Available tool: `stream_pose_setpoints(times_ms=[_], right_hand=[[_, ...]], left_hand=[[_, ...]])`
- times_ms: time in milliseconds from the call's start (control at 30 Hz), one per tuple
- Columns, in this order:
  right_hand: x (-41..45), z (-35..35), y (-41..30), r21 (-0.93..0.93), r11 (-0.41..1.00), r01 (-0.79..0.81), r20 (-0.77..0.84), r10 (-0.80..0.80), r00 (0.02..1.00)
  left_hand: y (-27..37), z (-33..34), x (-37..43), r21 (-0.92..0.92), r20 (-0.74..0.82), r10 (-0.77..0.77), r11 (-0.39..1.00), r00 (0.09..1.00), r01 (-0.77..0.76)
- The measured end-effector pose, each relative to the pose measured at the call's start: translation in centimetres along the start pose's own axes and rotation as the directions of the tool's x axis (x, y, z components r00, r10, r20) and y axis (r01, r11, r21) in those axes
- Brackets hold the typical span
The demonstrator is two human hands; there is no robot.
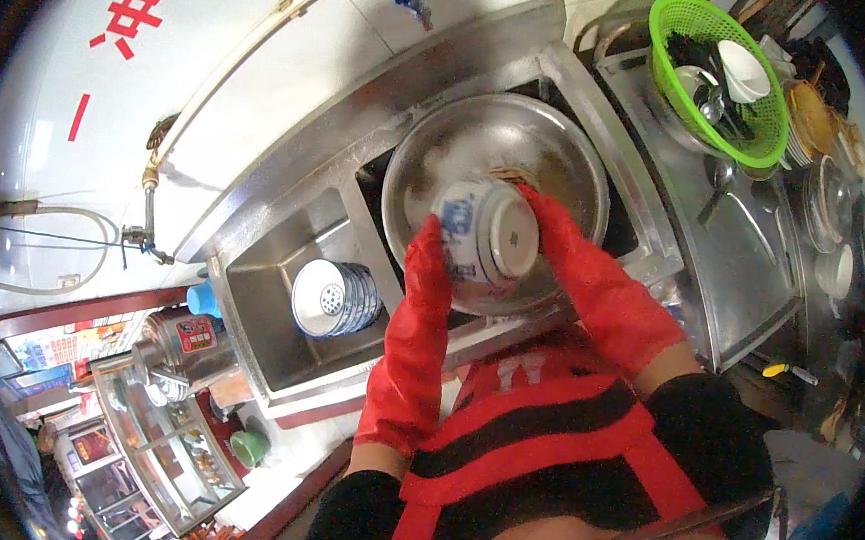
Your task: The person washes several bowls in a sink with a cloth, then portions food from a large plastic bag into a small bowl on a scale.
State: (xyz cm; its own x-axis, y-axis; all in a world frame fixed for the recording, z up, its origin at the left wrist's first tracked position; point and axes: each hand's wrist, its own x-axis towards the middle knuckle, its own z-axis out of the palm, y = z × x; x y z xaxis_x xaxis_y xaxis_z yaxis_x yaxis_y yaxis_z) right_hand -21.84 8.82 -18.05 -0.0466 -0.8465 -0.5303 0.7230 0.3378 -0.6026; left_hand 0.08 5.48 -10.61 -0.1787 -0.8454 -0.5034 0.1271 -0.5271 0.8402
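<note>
Both my hands wear red rubber gloves and hold a blue-and-white ceramic bowl (472, 235) over a large round metal basin (481, 115). The bowl is tilted, its foot ring turned to the right. My left hand (428, 277) grips its left side. On its right side is my right hand (569, 249), whose fingertips are partly hidden behind the bowl. Something brown and bristly (514, 176) shows in the basin just beyond the bowl; I cannot tell exactly what it is. A nested stack of blue-patterned bowls (336, 299) lies on its side in the steel sink (262, 281) to the left.
A green plastic basket (774, 136) with white bowls and spoons stands on the steel counter (701, 146) at the right. Near it are metal ladles (742, 205) and stacked dishes. A wall tap (150, 239) is left of the sink, beside a blue cup (203, 299) and a metal container (186, 350).
</note>
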Motion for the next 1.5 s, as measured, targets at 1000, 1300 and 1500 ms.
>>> stream_pose_setpoints(times_ms=[1000,1300,1500], right_hand=[[2.9,-0.2,4.3,-0.998,-0.063,0.03,0.031,-0.021,0.999],[0.8,-2.1,0.5,-0.72,0.689,-0.086,-0.139,-0.023,0.99],[-3.9,3.3,3.1,-0.346,0.888,0.303,0.141,-0.27,0.952]], left_hand=[[-0.6,-5.3,-5.1,-0.149,-0.066,-0.055,0.988,0.996,0.045],[-0.1,-3.6,-4.5,-0.265,-0.211,-0.093,0.964,0.973,0.035],[-5.2,-5.7,0.2,-0.065,-0.297,0.096,0.991,0.95,-0.12]])
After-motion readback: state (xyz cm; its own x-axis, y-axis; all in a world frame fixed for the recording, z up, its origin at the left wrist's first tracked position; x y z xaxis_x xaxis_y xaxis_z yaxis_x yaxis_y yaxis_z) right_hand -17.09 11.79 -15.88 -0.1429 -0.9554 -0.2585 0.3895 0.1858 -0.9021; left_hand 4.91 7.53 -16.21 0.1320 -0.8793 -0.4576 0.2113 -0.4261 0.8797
